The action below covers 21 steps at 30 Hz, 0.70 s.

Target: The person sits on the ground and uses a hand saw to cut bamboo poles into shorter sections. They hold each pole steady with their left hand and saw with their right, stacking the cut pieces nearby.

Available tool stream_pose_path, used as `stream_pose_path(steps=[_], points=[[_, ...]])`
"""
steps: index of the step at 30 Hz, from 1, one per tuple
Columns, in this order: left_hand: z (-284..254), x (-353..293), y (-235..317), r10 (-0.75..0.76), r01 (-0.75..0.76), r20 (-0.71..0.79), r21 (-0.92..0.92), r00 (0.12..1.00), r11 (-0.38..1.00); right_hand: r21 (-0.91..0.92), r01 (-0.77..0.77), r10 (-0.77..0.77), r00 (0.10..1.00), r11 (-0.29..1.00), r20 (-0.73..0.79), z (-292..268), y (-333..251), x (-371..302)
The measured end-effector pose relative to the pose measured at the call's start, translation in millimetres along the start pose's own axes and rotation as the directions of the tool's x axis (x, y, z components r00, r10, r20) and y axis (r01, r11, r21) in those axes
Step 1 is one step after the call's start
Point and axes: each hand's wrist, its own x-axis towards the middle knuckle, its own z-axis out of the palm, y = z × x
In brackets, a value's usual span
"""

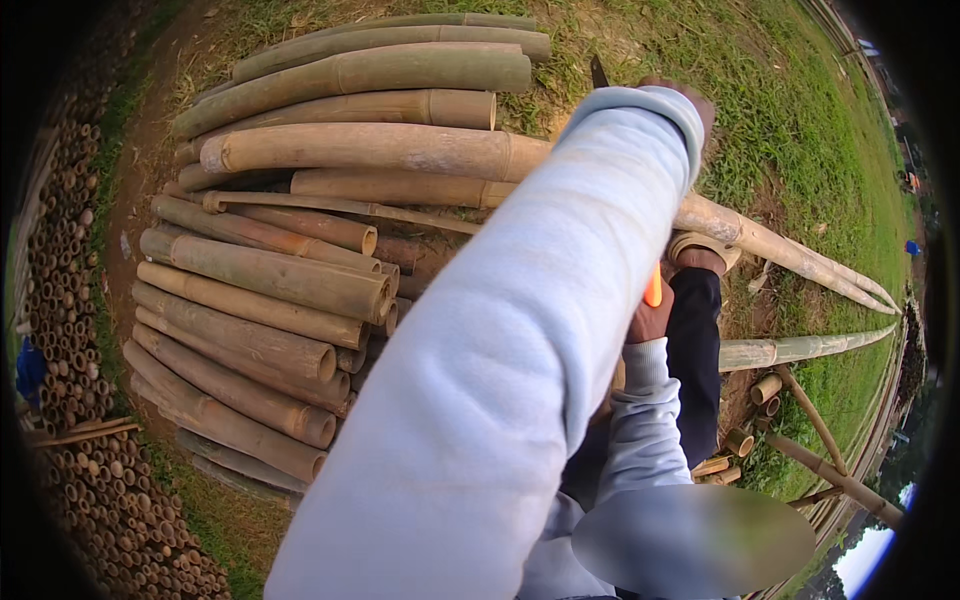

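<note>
My left arm, in a pale blue sleeve, crosses the middle of the head view and hides much behind it. Beyond its cuff my left hand [690,95] shows only in part, its fingers mostly hidden. My right hand [652,322] is closed on an orange handle [653,287], largely covered by the left sleeve. A dark pointed blade tip [598,72] sticks out left of my left hand; whether it joins the handle is hidden. A long bamboo pole [735,222] passes under my left arm. My foot [700,258] in a sandal is close beside the pole.
Several cut bamboo lengths [265,270] lie stacked at left, others [380,70] beyond them. Many short bamboo pieces [70,320] are piled at the far left. Another pole [800,350] reaches right above cut pieces [740,442] and a bamboo frame [835,478]. Grass [790,110] covers ground at upper right.
</note>
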Motion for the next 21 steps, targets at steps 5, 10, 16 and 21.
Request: stream_pose_path(steps=[5,10,16,21], points=[[5.5,-20.2,-74.9,-0.011,-0.008,0.106,0.171,0.994,0.985,0.031,-0.039,0.041,0.997,0.999,-0.061,4.3,-40.4,-14.0],[99.1,-30.8,-120.7,0.003,-0.044,0.209,0.194,0.978,0.98,0.087,-0.111,0.113,0.994,0.99,-0.008,7.1,-18.1,-15.0],[117.1,-36.0,-124.5,-0.037,-0.002,0.159,0.24,0.987,0.971,-0.081,-0.076,0.068,0.994,0.994,-0.091,10.1,-2.1,-14.6],[113.4,-37.5,-124.8,-0.086,0.038,0.223,0.211,0.971,0.977,-0.128,-0.27,0.266,0.963,0.954,-0.049,-27.0,-23.2,-143.6]])
